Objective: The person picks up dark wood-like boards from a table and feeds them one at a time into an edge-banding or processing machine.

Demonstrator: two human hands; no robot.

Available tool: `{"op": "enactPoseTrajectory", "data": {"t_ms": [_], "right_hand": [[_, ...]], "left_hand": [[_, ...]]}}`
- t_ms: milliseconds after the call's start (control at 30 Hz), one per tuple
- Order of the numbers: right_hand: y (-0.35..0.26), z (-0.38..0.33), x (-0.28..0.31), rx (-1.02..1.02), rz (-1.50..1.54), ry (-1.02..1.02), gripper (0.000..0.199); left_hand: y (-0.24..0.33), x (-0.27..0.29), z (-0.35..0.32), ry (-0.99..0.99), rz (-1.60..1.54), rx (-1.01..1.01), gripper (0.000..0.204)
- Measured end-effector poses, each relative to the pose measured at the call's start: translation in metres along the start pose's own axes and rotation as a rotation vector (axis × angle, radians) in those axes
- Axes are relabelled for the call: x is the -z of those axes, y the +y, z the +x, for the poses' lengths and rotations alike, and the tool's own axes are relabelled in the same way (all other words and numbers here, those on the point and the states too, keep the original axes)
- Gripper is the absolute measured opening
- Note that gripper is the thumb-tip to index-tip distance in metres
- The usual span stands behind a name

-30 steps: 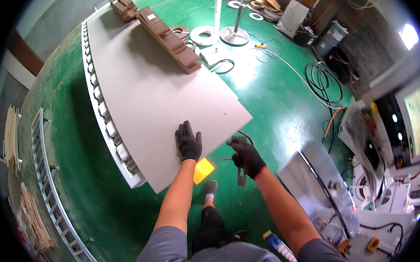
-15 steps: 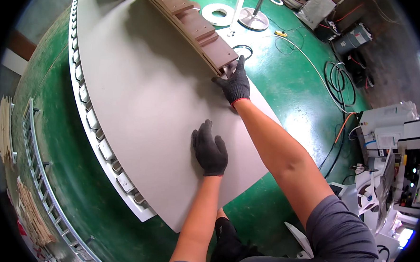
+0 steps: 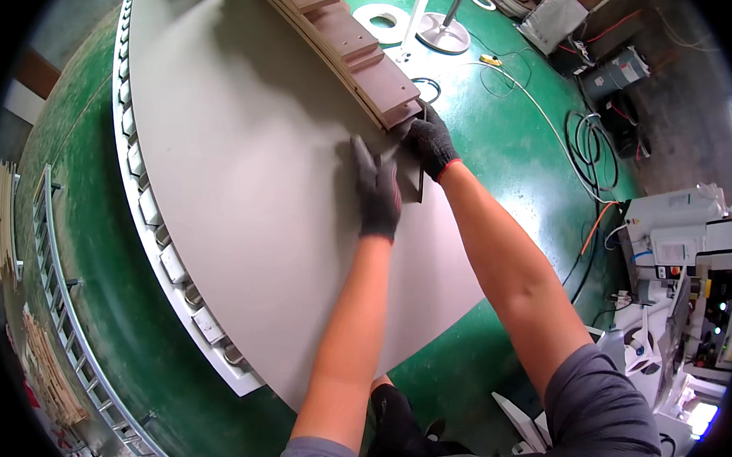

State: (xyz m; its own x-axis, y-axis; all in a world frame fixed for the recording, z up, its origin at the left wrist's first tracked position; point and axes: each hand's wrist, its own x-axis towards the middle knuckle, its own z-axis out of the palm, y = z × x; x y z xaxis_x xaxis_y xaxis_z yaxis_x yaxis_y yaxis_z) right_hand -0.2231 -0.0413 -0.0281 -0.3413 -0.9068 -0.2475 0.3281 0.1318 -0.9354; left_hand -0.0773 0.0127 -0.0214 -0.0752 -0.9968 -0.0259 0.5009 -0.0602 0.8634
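My right hand, in a dark knit glove with a red cuff edge, is closed on a thin brown strip seen nearly edge-on. It is at the near end of a long brown panel stack, whose top pieces have stepped edges and small holes. My left hand, gloved the same way, is just left of the strip with its fingers stretched forward, slightly blurred. It appears to hold nothing. Both hands are over a large grey board.
A white roller rail runs along the board's left side. Beyond it lies a metal ladder-like frame on the green floor. White stand bases, coiled hoses and white machinery are at the right.
My left hand has moved forward, up toward my right hand. The right hand has shifted slightly right and pulled a thin brown strip out from the end of the stack.
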Motion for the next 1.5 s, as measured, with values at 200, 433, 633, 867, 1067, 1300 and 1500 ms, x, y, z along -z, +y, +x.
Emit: {"op": "enactPoseTrajectory", "data": {"t_ms": [200, 433, 633, 867, 1067, 1300, 1500], "right_hand": [[-0.017, -0.039, -0.027, 0.002, -0.168, -0.149, 0.075], [0.004, -0.119, 0.006, 0.025, -0.202, -0.113, 0.064], [-0.009, -0.262, 0.038, -0.275, -0.380, -0.113, 0.071], [0.042, -0.433, 0.097, -0.222, -0.475, 0.165, 0.085], [-0.064, -0.560, 0.099, -0.648, 0.318, 0.280, 0.064], [-0.070, -0.638, 0.097, -0.602, 0.518, 0.149, 0.051], [-0.077, -0.668, 0.108, -0.504, 0.408, 0.096, 0.051]], "left_hand": [[-0.015, -0.002, 0.028, -0.046, 0.254, 0.004, 0.088], [-0.001, 0.008, -0.066, -0.087, 0.271, 0.055, 0.088], [0.001, 0.035, -0.213, -0.116, 0.618, 0.055, 0.084], [0.031, 0.075, -0.326, -0.030, 0.626, 0.093, 0.058], [0.127, 0.013, -0.201, 0.187, 0.215, 0.291, 0.032], [0.116, 0.027, -0.136, 0.044, 0.057, 0.377, 0.019], [0.116, 0.098, -0.269, 0.132, -0.344, 0.395, 0.019]]}}
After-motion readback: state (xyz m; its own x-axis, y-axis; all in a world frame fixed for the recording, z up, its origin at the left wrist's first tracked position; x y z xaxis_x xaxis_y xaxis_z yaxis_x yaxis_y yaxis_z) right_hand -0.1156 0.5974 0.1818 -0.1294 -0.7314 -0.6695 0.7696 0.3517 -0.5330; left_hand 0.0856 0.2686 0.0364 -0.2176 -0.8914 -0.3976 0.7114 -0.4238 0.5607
